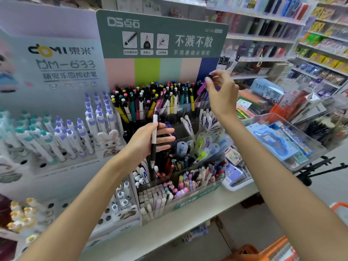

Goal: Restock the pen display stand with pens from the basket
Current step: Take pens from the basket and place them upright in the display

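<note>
Top tier of display stand (pixel 162 34) looked near full; right hand (pixel 220 91) pinched purple pen (pixel 201 87) going in, left hand (pixel 148 142) gripped white pen (pixel 154 136) w/ basket (pixel 271 249) stock left.

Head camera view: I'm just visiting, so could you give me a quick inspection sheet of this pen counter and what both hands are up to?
Surface: pale shelf carrying the displays.
Job's things: green-headed pen display stand, its back row packed with coloured pens; orange basket low at the right, contents unclear.
Clutter: white and purple pens in the neighbouring display; clear bin of packaged stationery to the right.
Grips: left hand holds a white and black pen upright, tip down; right hand pinches a purple pen at the back row's right end.
Cables: nothing seen.
Surroundings: shop shelves full of goods behind.
</note>
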`<action>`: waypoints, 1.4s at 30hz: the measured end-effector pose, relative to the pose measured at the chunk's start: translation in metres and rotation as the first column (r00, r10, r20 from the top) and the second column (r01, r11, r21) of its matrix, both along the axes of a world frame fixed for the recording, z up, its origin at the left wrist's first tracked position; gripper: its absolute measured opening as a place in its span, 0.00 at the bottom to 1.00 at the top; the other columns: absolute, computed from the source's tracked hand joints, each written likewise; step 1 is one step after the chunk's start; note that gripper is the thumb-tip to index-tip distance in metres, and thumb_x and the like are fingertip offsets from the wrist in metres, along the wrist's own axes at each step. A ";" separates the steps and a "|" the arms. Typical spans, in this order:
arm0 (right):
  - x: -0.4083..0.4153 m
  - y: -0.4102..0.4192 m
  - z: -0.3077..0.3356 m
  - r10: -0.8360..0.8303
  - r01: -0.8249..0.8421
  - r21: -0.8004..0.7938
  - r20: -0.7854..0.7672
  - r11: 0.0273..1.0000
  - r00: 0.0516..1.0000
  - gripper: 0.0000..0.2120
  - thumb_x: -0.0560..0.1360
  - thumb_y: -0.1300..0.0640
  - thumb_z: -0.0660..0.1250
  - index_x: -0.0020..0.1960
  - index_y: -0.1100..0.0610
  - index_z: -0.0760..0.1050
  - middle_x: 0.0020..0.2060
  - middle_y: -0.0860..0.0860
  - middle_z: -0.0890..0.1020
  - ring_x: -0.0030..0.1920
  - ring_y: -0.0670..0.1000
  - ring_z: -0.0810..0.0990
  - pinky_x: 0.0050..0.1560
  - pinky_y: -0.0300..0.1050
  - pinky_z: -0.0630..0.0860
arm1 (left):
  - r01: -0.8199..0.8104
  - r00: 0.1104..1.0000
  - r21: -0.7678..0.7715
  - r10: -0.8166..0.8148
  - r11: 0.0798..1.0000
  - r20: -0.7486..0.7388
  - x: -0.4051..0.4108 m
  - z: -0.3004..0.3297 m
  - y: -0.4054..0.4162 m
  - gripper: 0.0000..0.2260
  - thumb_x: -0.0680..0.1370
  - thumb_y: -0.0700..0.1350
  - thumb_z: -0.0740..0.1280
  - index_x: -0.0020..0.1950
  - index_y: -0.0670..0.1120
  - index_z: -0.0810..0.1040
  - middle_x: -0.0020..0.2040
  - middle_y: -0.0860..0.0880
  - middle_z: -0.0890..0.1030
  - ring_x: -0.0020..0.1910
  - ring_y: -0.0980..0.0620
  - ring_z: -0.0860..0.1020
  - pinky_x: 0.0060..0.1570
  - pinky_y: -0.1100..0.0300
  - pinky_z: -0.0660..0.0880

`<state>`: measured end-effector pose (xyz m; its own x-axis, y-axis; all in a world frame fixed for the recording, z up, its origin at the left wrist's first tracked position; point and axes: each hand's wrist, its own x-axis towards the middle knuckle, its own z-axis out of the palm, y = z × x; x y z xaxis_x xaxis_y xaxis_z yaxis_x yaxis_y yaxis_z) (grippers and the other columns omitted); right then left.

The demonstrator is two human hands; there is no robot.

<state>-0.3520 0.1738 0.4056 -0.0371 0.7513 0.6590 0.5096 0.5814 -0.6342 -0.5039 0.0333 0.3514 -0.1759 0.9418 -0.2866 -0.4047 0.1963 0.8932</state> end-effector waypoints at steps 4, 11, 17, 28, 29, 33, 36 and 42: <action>0.002 0.019 0.032 0.077 -0.038 -0.151 0.261 0.988 0.962 0.12 0.73 0.52 0.71 0.53 0.58 0.82 0.45 0.53 0.84 0.46 0.50 0.82 0.52 0.47 0.78 | 0.023 1.000 -0.009 -0.023 1.000 0.004 0.005 0.003 0.004 0.14 0.84 0.45 0.52 0.49 0.43 0.74 0.45 0.47 0.83 0.36 0.52 0.84 0.38 0.57 0.82; 0.001 0.040 0.051 0.080 0.001 -0.130 0.618 0.991 0.782 0.16 0.73 0.46 0.71 0.56 0.54 0.82 0.36 0.47 0.70 0.54 0.57 0.74 0.47 0.44 0.67 | 0.062 0.998 -0.007 -0.062 0.998 0.001 0.014 0.008 0.012 0.13 0.84 0.45 0.52 0.49 0.43 0.74 0.43 0.48 0.84 0.36 0.52 0.84 0.34 0.58 0.82; -0.008 0.046 0.023 0.061 0.025 -0.114 0.691 0.993 0.720 0.18 0.73 0.46 0.70 0.60 0.52 0.80 0.53 0.57 0.77 0.59 0.60 0.71 0.53 0.49 0.69 | 0.088 0.996 -0.009 -0.088 0.996 -0.009 0.020 0.012 0.017 0.14 0.85 0.46 0.51 0.49 0.43 0.74 0.41 0.49 0.84 0.35 0.53 0.84 0.34 0.59 0.81; -0.003 0.035 0.012 -0.046 0.037 0.027 0.586 0.999 0.809 0.11 0.76 0.48 0.67 0.56 0.48 0.82 0.48 0.52 0.79 0.53 0.54 0.72 0.47 0.43 0.61 | 0.110 0.994 -0.007 -0.110 0.994 -0.025 0.020 0.013 0.021 0.14 0.84 0.46 0.52 0.48 0.44 0.75 0.38 0.51 0.85 0.35 0.54 0.84 0.37 0.58 0.81; -0.003 0.036 0.014 -0.034 0.037 0.008 0.597 0.999 0.802 0.11 0.76 0.47 0.67 0.56 0.47 0.82 0.48 0.52 0.78 0.53 0.54 0.72 0.47 0.43 0.61 | 0.116 0.993 -0.004 -0.116 0.993 -0.037 0.020 0.014 0.021 0.14 0.84 0.46 0.52 0.49 0.45 0.75 0.40 0.51 0.85 0.37 0.54 0.84 0.40 0.57 0.81; -0.004 0.023 0.016 -0.030 0.025 0.016 0.551 1.000 0.834 0.12 0.76 0.48 0.66 0.57 0.50 0.80 0.44 0.50 0.75 0.50 0.51 0.74 0.44 0.42 0.64 | 0.139 0.970 0.057 -0.124 0.989 -0.211 0.020 0.014 0.013 0.12 0.83 0.48 0.56 0.54 0.50 0.79 0.49 0.52 0.84 0.47 0.55 0.83 0.51 0.56 0.80; -0.010 -0.014 0.014 0.180 -0.149 -0.139 0.249 0.979 0.952 0.12 0.77 0.45 0.65 0.51 0.51 0.83 0.36 0.45 0.78 0.38 0.43 0.75 0.43 0.40 0.70 | 0.084 0.928 0.186 -0.009 0.979 -0.373 0.021 0.016 0.005 0.10 0.82 0.47 0.59 0.58 0.49 0.79 0.47 0.52 0.84 0.46 0.58 0.83 0.48 0.62 0.80; -0.024 -0.060 0.015 0.531 -0.505 -0.415 -0.061 0.756 0.845 0.10 0.76 0.53 0.68 0.53 0.56 0.83 0.42 0.47 0.85 0.40 0.37 0.80 0.44 0.30 0.75 | -0.054 0.767 0.382 0.283 0.923 -0.576 0.009 0.023 -0.007 0.12 0.76 0.48 0.70 0.57 0.47 0.82 0.44 0.53 0.85 0.41 0.57 0.84 0.45 0.62 0.80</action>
